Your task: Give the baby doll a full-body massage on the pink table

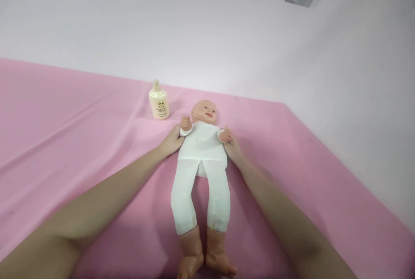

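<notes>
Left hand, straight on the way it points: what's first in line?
The left hand points up and to the right, and already touches the doll at its side under the raised arm. So the doll's torso comes first. The lotion bottle stands off that line.

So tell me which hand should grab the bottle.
Left hand, probably: the bottle stands just beyond it, left of the doll. The right hand would have to cross over.

Single view from the camera on my head, facing forward and steeply down along my outstretched forearms. It sits close above the pink sheet (65, 141), whose far edge meets the white wall (207, 33). No second view overlaps it.
</notes>
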`<state>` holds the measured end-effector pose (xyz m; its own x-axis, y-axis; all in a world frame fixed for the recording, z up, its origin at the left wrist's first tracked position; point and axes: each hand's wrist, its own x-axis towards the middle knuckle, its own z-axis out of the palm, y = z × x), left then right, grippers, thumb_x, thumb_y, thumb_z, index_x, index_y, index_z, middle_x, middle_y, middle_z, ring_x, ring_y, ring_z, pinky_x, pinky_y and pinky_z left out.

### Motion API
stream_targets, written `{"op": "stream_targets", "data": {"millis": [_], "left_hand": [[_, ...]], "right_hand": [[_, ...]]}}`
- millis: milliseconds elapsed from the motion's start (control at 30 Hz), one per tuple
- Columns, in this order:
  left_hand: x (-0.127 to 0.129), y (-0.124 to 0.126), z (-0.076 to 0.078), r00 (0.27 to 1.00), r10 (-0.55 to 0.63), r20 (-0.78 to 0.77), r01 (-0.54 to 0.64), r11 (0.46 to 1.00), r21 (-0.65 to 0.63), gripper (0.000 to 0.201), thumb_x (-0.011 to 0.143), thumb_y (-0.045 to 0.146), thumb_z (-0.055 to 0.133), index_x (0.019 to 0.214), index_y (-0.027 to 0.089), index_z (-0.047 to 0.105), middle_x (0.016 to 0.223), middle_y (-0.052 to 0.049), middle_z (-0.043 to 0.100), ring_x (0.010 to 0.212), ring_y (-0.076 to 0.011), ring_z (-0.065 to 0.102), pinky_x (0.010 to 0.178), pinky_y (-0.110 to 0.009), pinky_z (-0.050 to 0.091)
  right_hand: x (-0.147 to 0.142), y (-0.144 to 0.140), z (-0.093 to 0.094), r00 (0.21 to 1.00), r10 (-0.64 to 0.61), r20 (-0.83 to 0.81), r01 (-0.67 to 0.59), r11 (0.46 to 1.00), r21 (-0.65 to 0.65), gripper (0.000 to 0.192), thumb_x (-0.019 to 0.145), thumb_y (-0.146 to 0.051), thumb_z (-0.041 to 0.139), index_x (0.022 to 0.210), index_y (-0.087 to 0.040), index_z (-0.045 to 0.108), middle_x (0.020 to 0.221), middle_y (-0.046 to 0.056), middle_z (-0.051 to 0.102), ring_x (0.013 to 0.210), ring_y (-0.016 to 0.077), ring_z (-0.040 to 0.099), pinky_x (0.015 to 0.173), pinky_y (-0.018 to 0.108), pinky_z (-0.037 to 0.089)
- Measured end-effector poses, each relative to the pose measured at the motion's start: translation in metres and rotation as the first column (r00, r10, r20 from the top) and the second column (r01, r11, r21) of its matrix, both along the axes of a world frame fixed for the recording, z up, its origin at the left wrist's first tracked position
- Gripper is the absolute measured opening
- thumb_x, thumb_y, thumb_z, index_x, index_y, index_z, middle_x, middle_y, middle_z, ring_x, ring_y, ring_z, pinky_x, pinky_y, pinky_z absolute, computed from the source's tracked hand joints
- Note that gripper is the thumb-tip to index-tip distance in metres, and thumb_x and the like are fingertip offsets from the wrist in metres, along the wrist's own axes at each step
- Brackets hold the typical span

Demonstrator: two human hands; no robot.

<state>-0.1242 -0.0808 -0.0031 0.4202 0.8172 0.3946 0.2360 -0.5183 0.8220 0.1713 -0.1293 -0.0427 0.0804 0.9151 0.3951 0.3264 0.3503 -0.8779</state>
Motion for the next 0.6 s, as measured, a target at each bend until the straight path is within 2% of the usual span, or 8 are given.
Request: {"op": "stream_targets", "data": {"millis": [133,400,600], "left_hand": [[0.0,0.0,-0.001,1.0,0.014,-0.001,-0.014,1.0,-0.01,0.031,0.091,0.027,0.059,0.12,0.016,0.061,0.119,-0.011,0.072,0.111,-0.0308,0.068,0.102,-0.047,0.055],[-0.003,0.006,-0.009,1.0,0.0,0.004,0.0,1.0,0.01,0.043,0.09,0.023,0.058,0.132,0.015,0.058,0.13,-0.014,0.07,0.122,-0.0322,0.066,0.11,-0.052,0.052],[-0.004,0.008,-0.01,1.0,-0.016,-0.005,0.016,0.999,0.032,0.043,0.091,0.021,0.057,0.133,0.015,0.059,0.133,-0.014,0.07,0.126,-0.0321,0.065,0.114,-0.051,0.05]], "right_hand": [[-0.001,0.0,0.001,0.999,-0.006,-0.045,0.007,1.0,0.006,0.034,0.091,-0.036,0.064,0.122,-0.023,0.066,0.125,0.008,0.072,0.122,0.0268,0.067,0.116,0.047,0.05],[-0.003,-0.002,0.004,0.999,-0.009,-0.046,0.009,1.0,0.007,0.034,0.091,-0.038,0.063,0.123,-0.024,0.066,0.128,0.009,0.071,0.124,0.0275,0.066,0.116,0.047,0.049],[-0.002,0.0,0.002,0.999,-0.001,-0.054,0.001,1.0,0.0,0.036,0.089,-0.036,0.062,0.122,-0.023,0.066,0.128,0.009,0.071,0.123,0.027,0.066,0.114,0.047,0.05]]}}
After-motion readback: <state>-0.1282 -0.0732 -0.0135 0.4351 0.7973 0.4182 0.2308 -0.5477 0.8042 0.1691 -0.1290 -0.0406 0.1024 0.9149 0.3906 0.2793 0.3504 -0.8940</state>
